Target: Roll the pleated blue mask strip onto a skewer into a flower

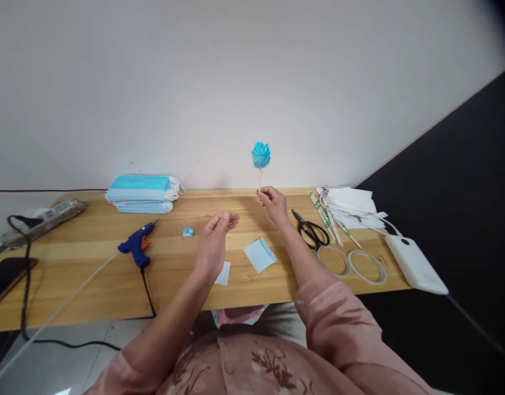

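My right hand (272, 204) pinches the thin wooden stick of a blue rose (261, 154) made from mask fabric and holds it upright above the wooden table (91, 291). My left hand (216, 241) hovers over the table with its fingers loosely curled and pinched together; whether anything is in them I cannot make out. A cut blue fabric piece (259, 254) lies between my hands. A smaller pale piece (224, 273) sits by my left wrist. A tiny blue scrap (188, 232) lies to the left.
A blue glue gun (137, 244) with its cord lies left of centre. A stack of face masks (143, 193) sits at the back. Black scissors (312, 230), chopsticks (326, 216), two tape rings (351, 262), white scraps and a white power bank (414, 263) are at right. A power strip (42, 216) and phone (7, 277) are at far left.
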A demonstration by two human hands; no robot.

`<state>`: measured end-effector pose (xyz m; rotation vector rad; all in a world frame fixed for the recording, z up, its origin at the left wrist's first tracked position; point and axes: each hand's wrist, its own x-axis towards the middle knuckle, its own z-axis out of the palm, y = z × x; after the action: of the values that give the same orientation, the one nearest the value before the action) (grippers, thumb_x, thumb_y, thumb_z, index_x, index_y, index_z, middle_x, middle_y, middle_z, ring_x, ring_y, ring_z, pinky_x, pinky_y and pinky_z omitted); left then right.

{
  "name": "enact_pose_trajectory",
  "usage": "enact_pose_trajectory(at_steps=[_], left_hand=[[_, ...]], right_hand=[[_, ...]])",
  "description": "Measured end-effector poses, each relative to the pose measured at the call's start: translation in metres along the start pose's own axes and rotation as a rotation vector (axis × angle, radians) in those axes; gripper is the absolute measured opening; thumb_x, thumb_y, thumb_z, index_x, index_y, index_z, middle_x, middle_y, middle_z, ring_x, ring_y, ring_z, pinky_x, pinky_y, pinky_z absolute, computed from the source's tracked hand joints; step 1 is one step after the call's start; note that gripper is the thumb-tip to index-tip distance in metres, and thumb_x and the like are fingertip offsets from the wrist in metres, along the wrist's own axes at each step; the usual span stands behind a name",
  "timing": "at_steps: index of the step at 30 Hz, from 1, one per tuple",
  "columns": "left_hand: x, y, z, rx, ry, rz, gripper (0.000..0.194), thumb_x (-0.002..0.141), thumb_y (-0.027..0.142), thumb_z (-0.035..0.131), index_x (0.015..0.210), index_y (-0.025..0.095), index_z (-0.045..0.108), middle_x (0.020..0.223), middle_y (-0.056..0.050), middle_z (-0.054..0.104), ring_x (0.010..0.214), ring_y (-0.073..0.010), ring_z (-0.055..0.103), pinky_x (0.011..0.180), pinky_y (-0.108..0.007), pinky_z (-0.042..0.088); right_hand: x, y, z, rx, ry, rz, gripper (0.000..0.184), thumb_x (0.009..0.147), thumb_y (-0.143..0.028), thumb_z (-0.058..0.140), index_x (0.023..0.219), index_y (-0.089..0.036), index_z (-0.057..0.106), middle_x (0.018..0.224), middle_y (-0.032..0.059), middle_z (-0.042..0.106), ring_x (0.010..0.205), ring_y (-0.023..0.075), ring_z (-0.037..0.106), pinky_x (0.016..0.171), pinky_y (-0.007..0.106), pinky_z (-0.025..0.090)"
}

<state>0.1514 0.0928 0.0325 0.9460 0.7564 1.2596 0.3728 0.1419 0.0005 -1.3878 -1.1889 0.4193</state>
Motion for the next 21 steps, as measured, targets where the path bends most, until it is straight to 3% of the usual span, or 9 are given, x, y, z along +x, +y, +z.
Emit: enact_pose_trajectory(at_steps=[6, 12, 17, 21], left_hand=[[0.002, -0.009, -0.002, 0.129, -0.061, 0.035, 0.042, 0.085, 0.061, 0.074, 0.093, 0.020, 0.078, 0.100, -0.010, 0.080, 0.099, -0.0240, 0.073, 0.094, -0.040, 0.055], [0.030, -0.002, 0.003, 0.261, -0.093, 0.229, 0.031, 0.080, 0.038, 0.083, 0.109, 0.025, 0.081, 0.129, -0.008, 0.076, 0.127, -0.0275, 0.064, 0.113, -0.042, 0.046], [0.047, -0.003, 0.003, 0.360, -0.119, 0.400, 0.009, 0.082, 0.034, 0.080, 0.083, 0.025, 0.082, 0.105, -0.007, 0.080, 0.113, -0.0284, 0.068, 0.110, -0.044, 0.048], [0.051, -0.017, -0.004, 0.396, -0.135, 0.412, 0.016, 0.086, 0.037, 0.076, 0.074, 0.026, 0.078, 0.095, -0.006, 0.078, 0.106, -0.0296, 0.068, 0.107, -0.046, 0.048]], right_hand=[[-0.004, -0.005, -0.001, 0.021, -0.089, -0.035, 0.033, 0.088, -0.053, 0.058, 0.090, -0.022, 0.068, 0.073, -0.0016, 0.063, 0.059, 0.0117, 0.053, 0.059, 0.026, 0.047], [-0.020, -0.029, 0.009, 0.034, -0.371, -0.161, 0.034, 0.092, -0.053, 0.058, 0.087, -0.022, 0.070, 0.072, -0.0008, 0.065, 0.061, 0.0130, 0.058, 0.063, 0.026, 0.050], [-0.030, -0.039, 0.020, 0.022, -0.448, -0.227, 0.029, 0.092, -0.047, 0.057, 0.079, -0.023, 0.068, 0.077, 0.0016, 0.068, 0.064, 0.0143, 0.060, 0.063, 0.028, 0.050], [-0.029, -0.035, 0.025, -0.024, -0.396, -0.217, 0.031, 0.093, -0.049, 0.056, 0.079, -0.024, 0.068, 0.083, 0.0052, 0.070, 0.077, 0.0191, 0.066, 0.070, 0.031, 0.051]])
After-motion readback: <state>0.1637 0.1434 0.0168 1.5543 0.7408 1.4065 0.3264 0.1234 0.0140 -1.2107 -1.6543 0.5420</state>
